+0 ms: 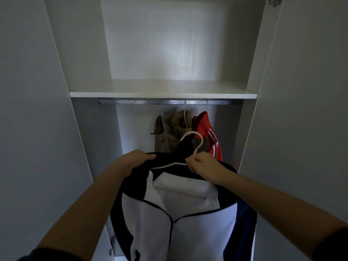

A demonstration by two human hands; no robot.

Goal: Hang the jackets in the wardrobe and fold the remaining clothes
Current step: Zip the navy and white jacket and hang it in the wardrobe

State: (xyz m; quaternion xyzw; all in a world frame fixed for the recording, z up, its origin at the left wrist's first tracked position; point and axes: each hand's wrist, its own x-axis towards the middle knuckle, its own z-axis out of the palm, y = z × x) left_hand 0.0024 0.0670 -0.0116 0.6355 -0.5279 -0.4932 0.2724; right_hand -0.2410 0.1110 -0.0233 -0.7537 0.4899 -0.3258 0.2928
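Jacket on a hanger, held up before the wardrobe

Left hand grips the black-and-white jacket's shoulder — right hand pinches the white hanger's neck.

White, black and blue jacket on a cream hanger
Below the grip of the right hand the jacket shows white front panels split by a dark zip; its collar and shoulders, under that grip and the left hand, are black; the sleeve below and right of the grip is deep blue; beyond the grip hang a khaki jacket and a red jacket with white stripes; above them, a silver-grey rail and a white shelf.
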